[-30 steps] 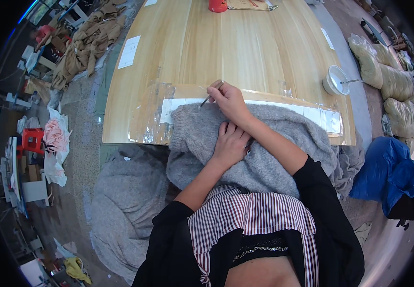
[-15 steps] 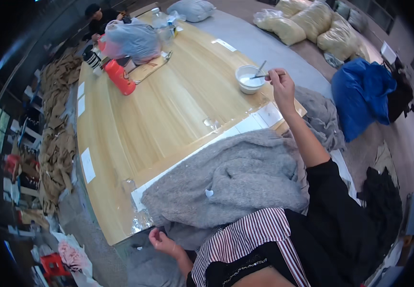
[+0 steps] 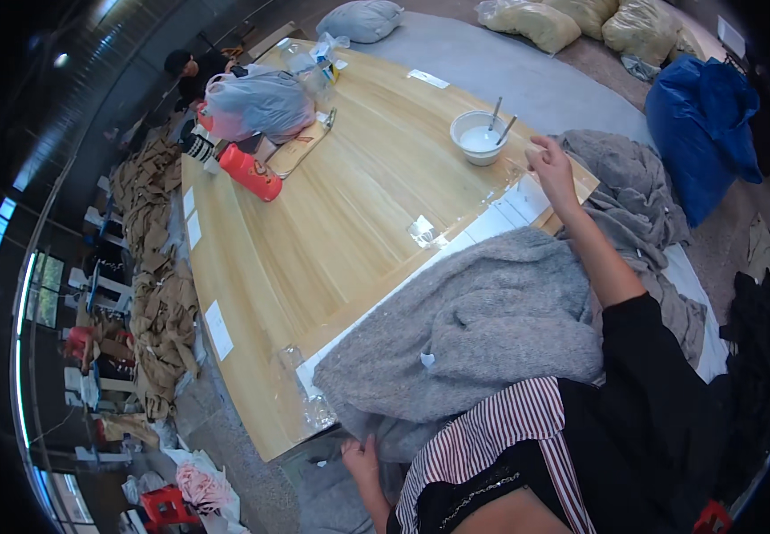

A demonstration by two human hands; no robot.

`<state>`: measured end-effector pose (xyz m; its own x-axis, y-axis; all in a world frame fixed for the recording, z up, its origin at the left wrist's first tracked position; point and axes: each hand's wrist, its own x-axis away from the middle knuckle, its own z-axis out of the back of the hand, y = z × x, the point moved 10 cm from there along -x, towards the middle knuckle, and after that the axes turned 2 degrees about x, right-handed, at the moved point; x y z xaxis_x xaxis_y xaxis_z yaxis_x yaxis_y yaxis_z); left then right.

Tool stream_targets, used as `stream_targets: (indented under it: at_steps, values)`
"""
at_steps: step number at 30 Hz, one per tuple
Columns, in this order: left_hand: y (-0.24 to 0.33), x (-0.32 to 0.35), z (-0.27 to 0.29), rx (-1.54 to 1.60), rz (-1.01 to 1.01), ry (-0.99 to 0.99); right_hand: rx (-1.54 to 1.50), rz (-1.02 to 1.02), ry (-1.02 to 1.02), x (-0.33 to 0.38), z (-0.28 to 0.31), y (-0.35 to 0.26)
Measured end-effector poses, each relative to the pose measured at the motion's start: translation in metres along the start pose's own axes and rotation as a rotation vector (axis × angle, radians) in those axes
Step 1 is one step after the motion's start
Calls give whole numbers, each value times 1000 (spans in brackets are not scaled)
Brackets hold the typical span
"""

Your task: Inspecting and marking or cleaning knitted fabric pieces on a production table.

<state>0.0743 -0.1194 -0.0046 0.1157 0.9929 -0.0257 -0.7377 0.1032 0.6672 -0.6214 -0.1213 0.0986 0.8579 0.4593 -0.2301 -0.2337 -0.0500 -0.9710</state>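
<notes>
Hands on the grey sweater

Right hand (image 3: 552,169) stretches far out over the wooden table (image 3: 331,231), close to the white bowl (image 3: 479,137). Its fingers are curled; whether they pinch something cannot be told. Left hand (image 3: 362,458) is down low, gripping the edge of the grey sweater (image 3: 483,320), which lies across the table's near edge.

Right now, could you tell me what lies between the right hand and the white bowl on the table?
In the head view, only a short stretch of bare wooden table separates the right hand from the white bowl; nothing sits between them.
</notes>
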Motion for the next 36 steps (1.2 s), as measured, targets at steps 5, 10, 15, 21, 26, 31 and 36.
stream_targets:
  at_steps: [5,10,15,21,26,31,36]
  values:
    - [91,-21,48,1230,301,-120,-194,-45,-668,123,-94,-77]
    - [250,-31,8,1032,34,-891,-63,100,-1630,314,-162,-173]
    - [279,-31,9,800,-80,-925,-44,-362,-1850,337,-171,-162]
    - [233,-35,-26,154,65,-1192,-679,-518,-1260,179,-195,-191]
    - [314,-150,18,1205,-77,-660,-541,-294,-1088,94,-343,-235]
    - [280,-323,57,1540,118,-153,-191,126,-968,82,-476,-277]
    - [142,-376,39,1685,316,-8,178,822,-1058,194,-413,-258]
